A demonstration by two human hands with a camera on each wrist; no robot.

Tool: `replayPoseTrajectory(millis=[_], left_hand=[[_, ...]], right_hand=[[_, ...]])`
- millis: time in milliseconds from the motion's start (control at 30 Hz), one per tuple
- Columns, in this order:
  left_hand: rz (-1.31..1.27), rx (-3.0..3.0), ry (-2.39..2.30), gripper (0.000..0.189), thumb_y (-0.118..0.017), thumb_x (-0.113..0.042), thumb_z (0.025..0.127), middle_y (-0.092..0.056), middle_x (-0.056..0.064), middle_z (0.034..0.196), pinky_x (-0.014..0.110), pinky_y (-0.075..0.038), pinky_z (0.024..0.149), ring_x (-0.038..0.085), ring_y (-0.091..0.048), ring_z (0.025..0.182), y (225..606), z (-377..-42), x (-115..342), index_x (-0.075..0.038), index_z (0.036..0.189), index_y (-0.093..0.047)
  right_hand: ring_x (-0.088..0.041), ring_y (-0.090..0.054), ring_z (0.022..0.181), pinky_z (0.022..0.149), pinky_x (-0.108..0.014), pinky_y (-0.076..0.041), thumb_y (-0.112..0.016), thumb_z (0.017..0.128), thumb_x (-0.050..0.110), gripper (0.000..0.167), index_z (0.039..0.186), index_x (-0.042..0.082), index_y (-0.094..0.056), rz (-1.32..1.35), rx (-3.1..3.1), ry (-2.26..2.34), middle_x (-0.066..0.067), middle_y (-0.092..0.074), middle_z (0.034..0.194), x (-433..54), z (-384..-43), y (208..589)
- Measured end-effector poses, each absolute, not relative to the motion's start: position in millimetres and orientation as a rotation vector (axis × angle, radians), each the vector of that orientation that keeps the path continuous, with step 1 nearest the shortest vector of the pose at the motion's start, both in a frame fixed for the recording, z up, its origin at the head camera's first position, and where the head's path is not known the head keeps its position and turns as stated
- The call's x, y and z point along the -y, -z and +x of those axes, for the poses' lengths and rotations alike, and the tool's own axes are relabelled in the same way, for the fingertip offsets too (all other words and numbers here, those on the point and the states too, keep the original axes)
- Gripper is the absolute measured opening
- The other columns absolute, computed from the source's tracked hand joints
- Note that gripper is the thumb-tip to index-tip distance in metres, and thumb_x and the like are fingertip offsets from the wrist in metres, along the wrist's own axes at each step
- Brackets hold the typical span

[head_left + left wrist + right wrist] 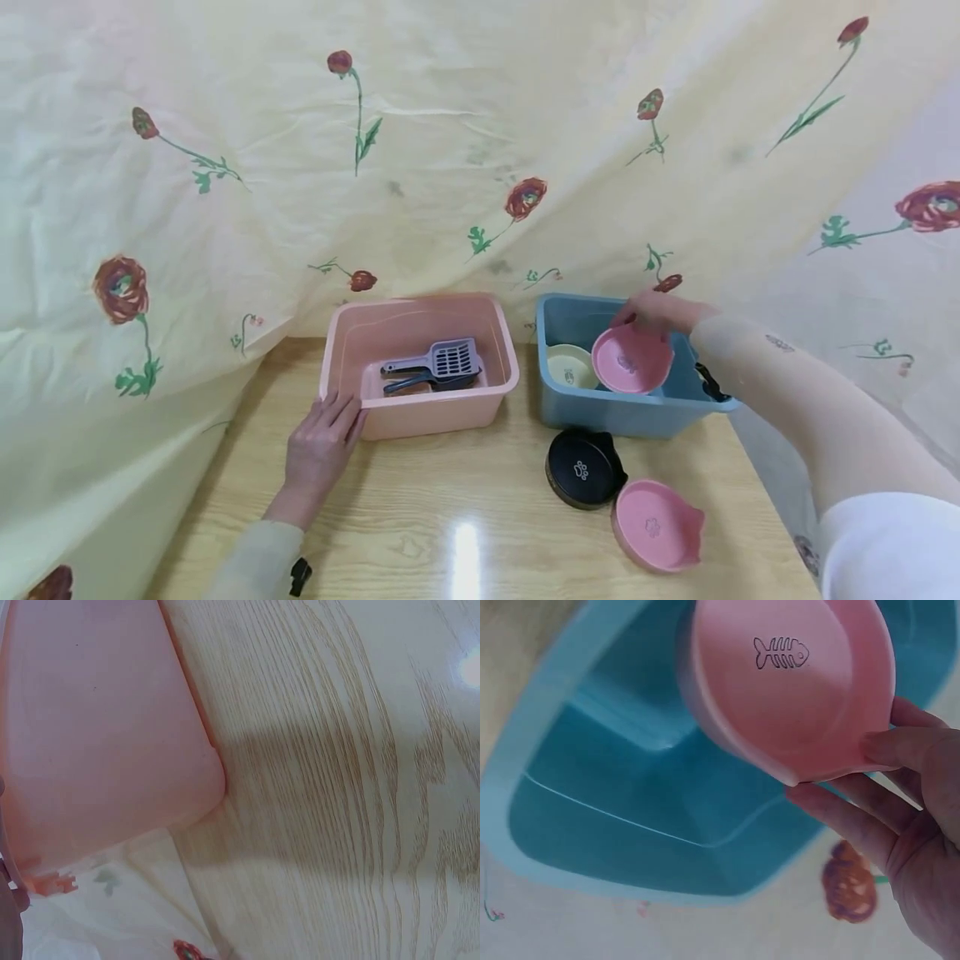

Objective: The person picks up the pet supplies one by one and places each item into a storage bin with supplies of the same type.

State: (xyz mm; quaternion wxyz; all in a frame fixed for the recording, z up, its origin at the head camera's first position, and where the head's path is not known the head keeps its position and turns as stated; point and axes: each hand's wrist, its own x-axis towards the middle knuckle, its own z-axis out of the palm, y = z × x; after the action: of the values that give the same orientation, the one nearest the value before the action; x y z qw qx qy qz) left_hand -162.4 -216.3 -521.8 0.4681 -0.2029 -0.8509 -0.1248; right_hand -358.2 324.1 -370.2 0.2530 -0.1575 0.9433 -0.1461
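My right hand (660, 312) pinches the rim of a pink pet bowl (630, 362) between thumb and fingers. A fishbone outline marks this bowl's inside (780, 682) in the right wrist view. It is tilted toward me over the blue bin (615, 412), beside a pale cream bowl (567, 367) inside that bin. On the left, my left hand (326, 437) grips the front left corner rim of a pink bin (431, 421). Within the pink bin lie a grey-purple slotted litter scoop (453, 360) and a dark blue scoop (407, 382) partly beneath it.
A black cat-eared bowl (581, 468) with a paw print stands in front of the blue bin. Another pink bowl (652, 527) sits next to it on the wooden table (405, 517). Flowered cloth (435, 167) hangs behind both bins.
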Motion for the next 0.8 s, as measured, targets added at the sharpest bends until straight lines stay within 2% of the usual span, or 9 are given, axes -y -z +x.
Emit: replayPoseTrajectory(millis=[133,400,600,800], left_hand=[[-0.514,2.090,0.313,0.044,-0.054,-0.029,0.114,-0.080,0.023,0.100,0.065,-0.062,0.079,0.048,-0.078,0.094,519,-164,217,0.004,0.099,-0.080],[-0.519,2.117,0.307,0.052,-0.046,-0.034,0.117,-0.080,0.022,0.102,0.064,-0.063,0.080,0.047,-0.078,0.096,522,-166,217,0.003,0.101,-0.080],[-0.523,2.121,0.317,0.043,-0.054,-0.030,0.114,-0.080,0.022,0.103,0.065,-0.062,0.080,0.047,-0.077,0.097,521,-165,217,0.003,0.102,-0.079],[-0.517,2.112,0.325,0.039,-0.058,-0.028,0.112,-0.080,0.021,0.103,0.064,-0.063,0.080,0.047,-0.077,0.097,521,-164,218,0.003,0.102,-0.079]], right_hand=[[-0.030,-0.070,0.097,0.073,-0.041,-0.068,-0.072,0.095,-0.006,0.041,0.135,0.003,-0.072,-0.460,-2.512,0.340,-0.020,-0.073,0.120,-332,-353,387],[-0.025,-0.070,0.091,0.068,-0.038,-0.067,-0.070,0.095,-0.008,0.040,0.133,0.005,-0.074,-0.498,-2.500,0.242,-0.017,-0.075,0.118,-342,-347,404],[-0.024,-0.072,0.090,0.070,-0.041,-0.067,-0.068,0.096,-0.010,0.039,0.131,0.005,-0.076,-0.517,-2.499,0.195,-0.019,-0.076,0.117,-344,-346,413],[-0.023,-0.070,0.091,0.069,-0.038,-0.067,-0.067,0.095,-0.012,0.040,0.130,0.004,-0.076,-0.585,-2.508,0.177,-0.019,-0.076,0.118,-343,-348,420]])
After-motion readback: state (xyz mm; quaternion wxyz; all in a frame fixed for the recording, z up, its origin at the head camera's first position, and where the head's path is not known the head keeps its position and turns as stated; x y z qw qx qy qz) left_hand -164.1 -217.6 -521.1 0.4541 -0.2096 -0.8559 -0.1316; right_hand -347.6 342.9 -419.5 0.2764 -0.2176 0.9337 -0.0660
